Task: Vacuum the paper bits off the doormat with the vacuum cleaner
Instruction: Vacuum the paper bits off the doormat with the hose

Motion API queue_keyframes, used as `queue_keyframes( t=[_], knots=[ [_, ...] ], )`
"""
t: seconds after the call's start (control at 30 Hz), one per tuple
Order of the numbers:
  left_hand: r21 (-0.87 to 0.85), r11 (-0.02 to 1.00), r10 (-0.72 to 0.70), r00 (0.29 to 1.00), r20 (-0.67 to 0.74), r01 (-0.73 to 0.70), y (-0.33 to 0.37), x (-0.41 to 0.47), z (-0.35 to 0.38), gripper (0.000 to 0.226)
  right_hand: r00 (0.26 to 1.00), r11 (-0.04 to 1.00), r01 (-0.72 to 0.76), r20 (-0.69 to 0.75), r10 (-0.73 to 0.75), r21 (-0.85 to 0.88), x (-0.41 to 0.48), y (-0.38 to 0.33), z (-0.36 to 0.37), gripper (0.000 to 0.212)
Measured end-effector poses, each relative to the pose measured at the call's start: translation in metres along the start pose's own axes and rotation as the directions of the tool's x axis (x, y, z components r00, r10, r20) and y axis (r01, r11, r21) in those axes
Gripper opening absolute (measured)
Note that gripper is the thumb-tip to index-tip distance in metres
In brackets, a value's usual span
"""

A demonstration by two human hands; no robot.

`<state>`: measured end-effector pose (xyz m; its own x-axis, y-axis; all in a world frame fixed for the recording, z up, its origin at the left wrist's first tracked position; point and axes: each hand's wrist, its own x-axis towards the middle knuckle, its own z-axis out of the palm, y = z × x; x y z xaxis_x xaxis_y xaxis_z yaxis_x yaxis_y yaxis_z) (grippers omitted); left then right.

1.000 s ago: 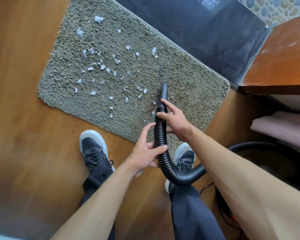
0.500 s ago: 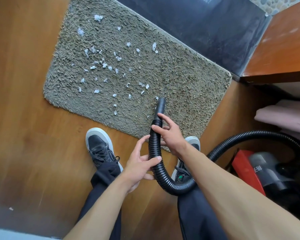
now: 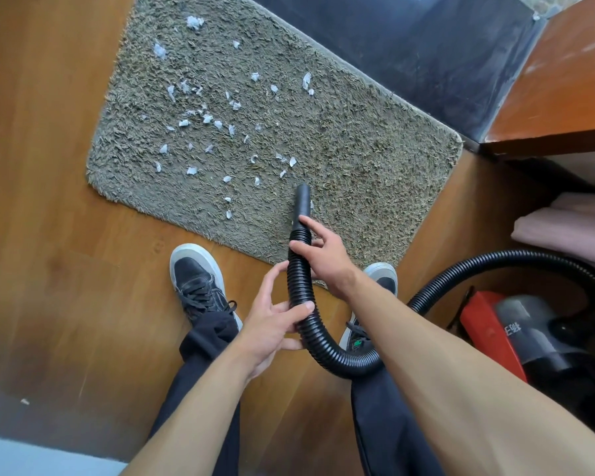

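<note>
A shaggy grey-green doormat (image 3: 358, 159) lies on the wooden floor, strewn with several white paper bits (image 3: 207, 118) over its left and middle parts. A black ribbed vacuum hose (image 3: 301, 286) ends in a smooth black nozzle (image 3: 303, 201) resting on the mat near its front edge. My right hand (image 3: 323, 255) grips the hose just behind the nozzle. My left hand (image 3: 272, 324) holds the hose lower down, thumb over it. The hose loops right to the red and grey vacuum cleaner (image 3: 516, 331) on the floor.
My two dark sneakers (image 3: 196, 283) stand at the mat's front edge. A dark glossy threshold (image 3: 426, 53) borders the mat's far side. A wooden cabinet (image 3: 564, 80) with pink folded cloth (image 3: 571, 228) under it stands at right. One paper scrap (image 3: 24, 402) lies on the floor at left.
The nozzle has drawn back toward the mat's front edge with both hands still on the hose. The view shifted right and back, bringing the vacuum cleaner body into sight.
</note>
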<state>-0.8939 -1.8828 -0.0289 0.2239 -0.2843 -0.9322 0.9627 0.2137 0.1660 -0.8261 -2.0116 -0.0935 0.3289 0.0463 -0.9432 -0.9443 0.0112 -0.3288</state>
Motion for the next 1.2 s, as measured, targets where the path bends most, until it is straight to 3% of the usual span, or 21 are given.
queue_keyframes(
  t=[0.3, 0.73, 1.2],
  knots=[
    [0.033, 0.995, -0.093, 0.995, 0.043, 0.091, -0.02, -0.01, 0.013, 0.07, 0.994, 0.996, -0.047, -0.099, 0.054, 0.075, -0.022, 0.034, -0.019, 0.058],
    [-0.049, 0.997, -0.058, 0.998, -0.005, 0.058, -0.011, -0.029, -0.026, 0.069, 0.997, 0.997, -0.078, 0.017, 0.078, 0.022, -0.015, 0.021, 0.034, 0.059],
    [0.112, 0.988, -0.114, 0.99, 0.077, 0.105, 0.001, -0.008, 0.001, 0.074, 0.984, 0.992, -0.041, -0.167, 0.061, 0.12, -0.018, 0.024, -0.007, 0.058]
  ],
)
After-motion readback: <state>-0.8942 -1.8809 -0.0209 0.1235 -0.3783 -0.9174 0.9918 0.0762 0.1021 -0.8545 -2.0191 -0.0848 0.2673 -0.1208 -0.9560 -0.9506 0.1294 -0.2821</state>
